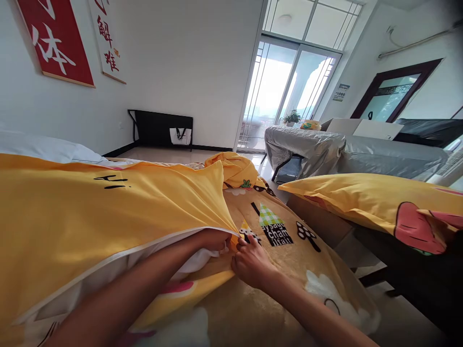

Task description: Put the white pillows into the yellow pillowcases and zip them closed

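A yellow fabric cover (152, 197) with black markings stretches across the left, its long white-edged opening towards me. White filling or lining (197, 262) shows inside the opening. My left hand (217, 240) reaches into this opening, fingers curled closed on a bit of the white fabric near the cover's right end. Beside it, almost touching, my right hand (251, 260) pinches the cover's edge at that end, pulling the yellow cloth into taut folds. Beneath both lies a tan patterned blanket (289, 274); the left fingertips are partly hidden.
A bunched yellow cloth (237, 168) lies beyond the cover. At right, a yellow pillow (361, 197) with a pink print rests on a dark-framed piece of furniture. Farther back stand a plastic-covered table (307, 140) and a black panel (155, 127) with a white bag (181, 136).
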Tool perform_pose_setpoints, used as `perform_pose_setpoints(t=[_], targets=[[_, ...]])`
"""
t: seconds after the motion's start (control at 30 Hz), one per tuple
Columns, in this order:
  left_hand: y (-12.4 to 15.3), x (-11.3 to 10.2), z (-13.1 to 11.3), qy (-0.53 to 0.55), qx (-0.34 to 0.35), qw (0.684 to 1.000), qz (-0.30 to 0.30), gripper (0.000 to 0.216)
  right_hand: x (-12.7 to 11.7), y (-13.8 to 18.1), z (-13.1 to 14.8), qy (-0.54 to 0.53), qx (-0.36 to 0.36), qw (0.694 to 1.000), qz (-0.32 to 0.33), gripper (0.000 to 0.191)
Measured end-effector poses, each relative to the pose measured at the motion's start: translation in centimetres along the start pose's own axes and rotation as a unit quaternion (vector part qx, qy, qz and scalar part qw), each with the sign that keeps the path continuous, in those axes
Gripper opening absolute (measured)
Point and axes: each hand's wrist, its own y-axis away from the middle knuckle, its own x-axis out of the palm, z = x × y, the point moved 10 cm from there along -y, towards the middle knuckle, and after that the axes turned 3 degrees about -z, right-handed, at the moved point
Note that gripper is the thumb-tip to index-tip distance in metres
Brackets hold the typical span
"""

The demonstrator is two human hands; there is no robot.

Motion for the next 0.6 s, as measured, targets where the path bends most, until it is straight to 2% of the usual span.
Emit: perform_pose_setpoints(t=[0.1, 0.3, 0.4, 0.5, 0.6], targets=[[0.1, -0.2, -0.5, 0.002, 0.008, 1.0, -0.021, 0.018, 0.0, 0.0, 0.0, 0.006, 0.003, 1.0, 0.0, 0.039], [1.1, -2.3, -1.8, 0.014, 0.035, 0.993, -0.11, 0.019, -0.5, -0.2, 0.2, 0.018, 0.008, 1.0, 0.008, 0.036], [1.1, -2.0, -2.2, 0.001, 0.052, 0.994, -0.099, 0.02, -1.5, -0.2, 0.2, 0.018, 0.001, 1.0, -0.006, 0.033], [0.5, -0.5, -2.6, -0.029, 0.069, 0.995, -0.065, 0.02, -2.1, 0.1, -0.1, 0.005, 0.002, 0.999, -0.042, 0.032], [-0.1, 0.8, -2.8, -0.068, 0.076, 0.993, -0.056, 0.015, -2.3, 1.1, -0.5, -0.023, 0.031, 0.99, -0.138, 0.032]])
